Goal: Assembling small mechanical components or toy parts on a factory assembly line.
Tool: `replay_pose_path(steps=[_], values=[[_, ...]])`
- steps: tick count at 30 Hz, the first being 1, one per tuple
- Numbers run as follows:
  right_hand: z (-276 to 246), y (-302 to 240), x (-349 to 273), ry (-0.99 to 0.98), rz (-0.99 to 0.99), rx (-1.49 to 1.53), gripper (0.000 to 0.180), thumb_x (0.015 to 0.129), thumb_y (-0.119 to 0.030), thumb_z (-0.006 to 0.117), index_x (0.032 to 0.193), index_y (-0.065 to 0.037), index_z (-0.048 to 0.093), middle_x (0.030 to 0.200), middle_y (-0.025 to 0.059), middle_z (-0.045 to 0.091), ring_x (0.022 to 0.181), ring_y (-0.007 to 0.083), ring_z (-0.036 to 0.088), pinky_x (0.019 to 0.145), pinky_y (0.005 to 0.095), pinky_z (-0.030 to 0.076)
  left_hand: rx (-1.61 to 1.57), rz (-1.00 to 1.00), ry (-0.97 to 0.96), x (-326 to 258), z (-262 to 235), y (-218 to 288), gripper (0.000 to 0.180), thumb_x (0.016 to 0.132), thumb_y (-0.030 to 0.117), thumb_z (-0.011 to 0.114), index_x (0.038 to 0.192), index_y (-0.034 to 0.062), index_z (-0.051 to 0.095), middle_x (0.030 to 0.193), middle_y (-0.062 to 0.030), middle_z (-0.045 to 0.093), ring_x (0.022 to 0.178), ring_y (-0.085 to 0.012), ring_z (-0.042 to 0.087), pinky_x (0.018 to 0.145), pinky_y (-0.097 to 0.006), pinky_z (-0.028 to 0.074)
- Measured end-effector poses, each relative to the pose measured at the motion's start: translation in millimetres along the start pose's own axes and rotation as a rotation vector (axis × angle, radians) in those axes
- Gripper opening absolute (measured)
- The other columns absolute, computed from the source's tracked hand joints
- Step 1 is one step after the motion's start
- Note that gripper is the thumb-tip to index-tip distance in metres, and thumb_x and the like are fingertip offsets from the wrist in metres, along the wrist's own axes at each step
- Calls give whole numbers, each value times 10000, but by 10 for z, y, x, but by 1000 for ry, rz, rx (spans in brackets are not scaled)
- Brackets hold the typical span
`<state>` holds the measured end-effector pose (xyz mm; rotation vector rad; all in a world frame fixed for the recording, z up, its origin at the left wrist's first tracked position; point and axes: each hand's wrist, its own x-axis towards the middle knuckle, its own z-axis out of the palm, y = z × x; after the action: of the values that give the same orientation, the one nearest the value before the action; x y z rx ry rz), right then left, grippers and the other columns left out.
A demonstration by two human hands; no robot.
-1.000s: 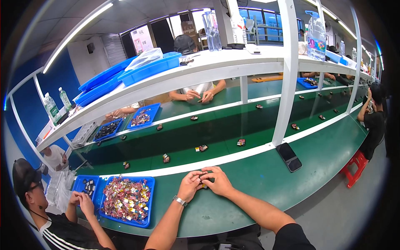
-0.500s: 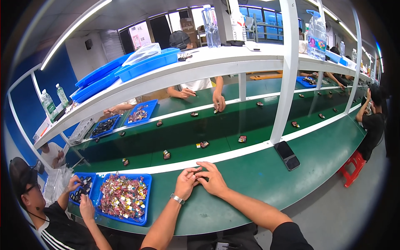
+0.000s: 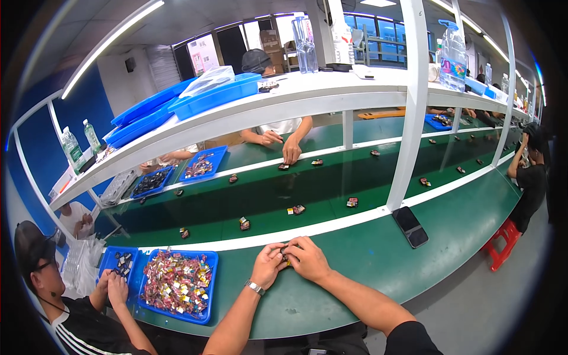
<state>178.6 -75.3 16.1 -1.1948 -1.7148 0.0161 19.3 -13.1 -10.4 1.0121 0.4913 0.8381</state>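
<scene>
Close together over the near edge of the green bench, my left hand [image 3: 268, 264] and my right hand [image 3: 307, 259] both pinch a small dark part with a yellow bit [image 3: 287, 261]. My fingers cover most of it, so its exact kind is hidden. To the left of my left hand stands a blue tray [image 3: 215, 281] heaped with small pink-wired pieces bearing white and yellow tabs. Beyond my hands, small dark-and-pink assemblies [image 3: 297, 210] lie spaced along the green conveyor belt [image 3: 266, 192].
A black phone [image 3: 410, 227] lies on the bench at right, beside a white post [image 3: 406, 112]. On my left a co-worker [image 3: 53, 284] handles pieces at a smaller blue tray [image 3: 106, 258]. Across the belt, another person's hand [image 3: 291, 151] touches an assembly. A white shelf [image 3: 331, 89] spans overhead.
My hands stay together, fingers shifted on the part, and a yellow bit now shows beneath. The left co-worker's hands have come together. The person opposite has moved their hands closer together.
</scene>
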Motion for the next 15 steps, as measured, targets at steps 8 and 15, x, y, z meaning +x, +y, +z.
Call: replay_pose_path(steps=[8,15], values=[[30,-53,6,6,-18,-104,122,766,-63,675,885,-60,649,949,45,570,894,233,586,662,358,543,20,10,-9,8,-7,5,262,966,-7,468,1226,24,467,1176,-95,605,1052,-157,608,894,-326,534],[87,-23,-35,3,-52,-218,110,789,-93,667,896,-70,651,918,32,568,881,219,585,631,347,548,53,2,11,0,15,-2,241,967,12,483,1208,22,475,1157,-96,614,1047,-173,613,912,-360,533]])
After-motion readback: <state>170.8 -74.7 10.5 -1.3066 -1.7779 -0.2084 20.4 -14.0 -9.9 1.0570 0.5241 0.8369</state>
